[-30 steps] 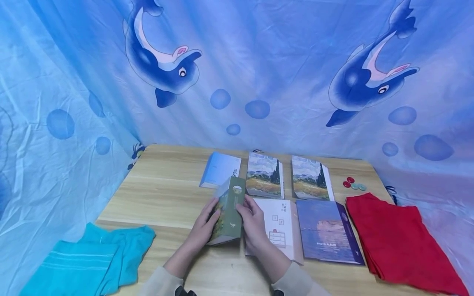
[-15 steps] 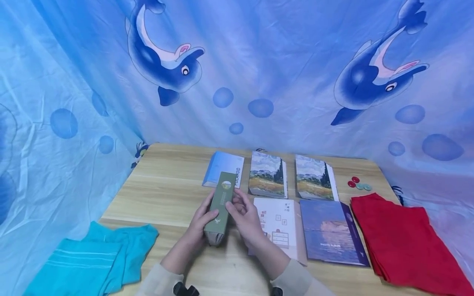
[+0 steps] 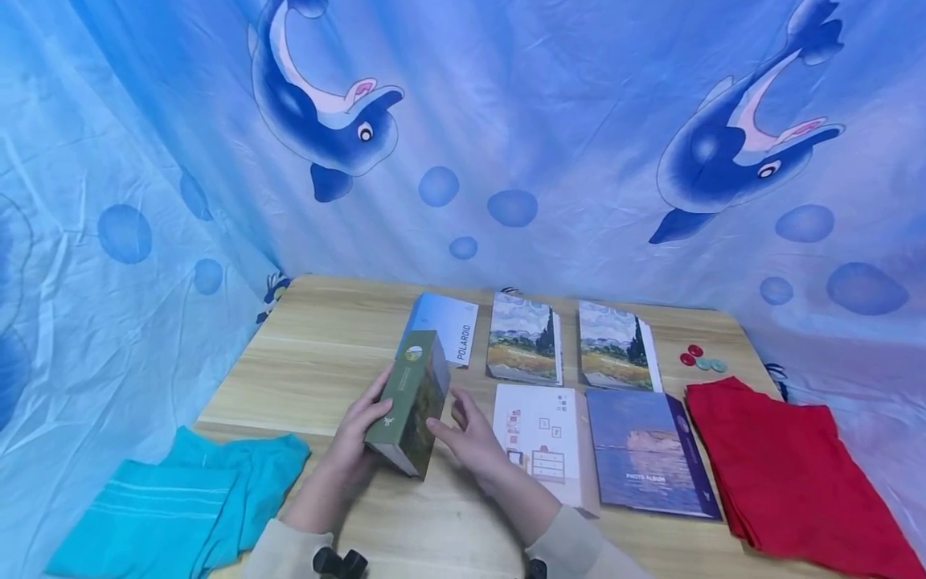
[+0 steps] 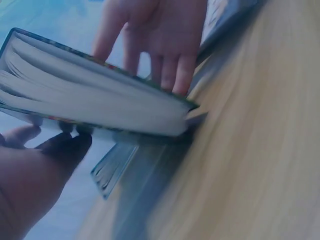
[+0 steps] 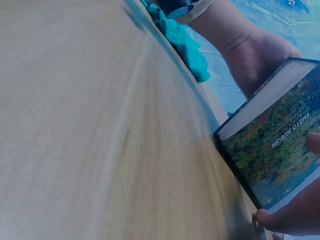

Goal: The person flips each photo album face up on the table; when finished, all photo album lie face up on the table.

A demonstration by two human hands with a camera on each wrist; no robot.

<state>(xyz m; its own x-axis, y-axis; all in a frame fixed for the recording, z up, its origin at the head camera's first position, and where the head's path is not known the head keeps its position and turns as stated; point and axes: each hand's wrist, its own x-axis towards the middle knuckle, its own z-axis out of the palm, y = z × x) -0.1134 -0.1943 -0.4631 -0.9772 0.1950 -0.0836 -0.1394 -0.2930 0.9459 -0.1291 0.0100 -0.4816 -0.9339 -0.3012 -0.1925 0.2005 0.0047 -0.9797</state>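
green photo album tilted up on the desk between two hands

the left hand has its grip curled round the spine side of the green photo album, propping it on its lower edge, page edges toward the person. the right hand stays spread, fingertips on the painted cover to steady the lean. beyond lie a white album, a blue album, a teal cloth and a red cloth on the desk.
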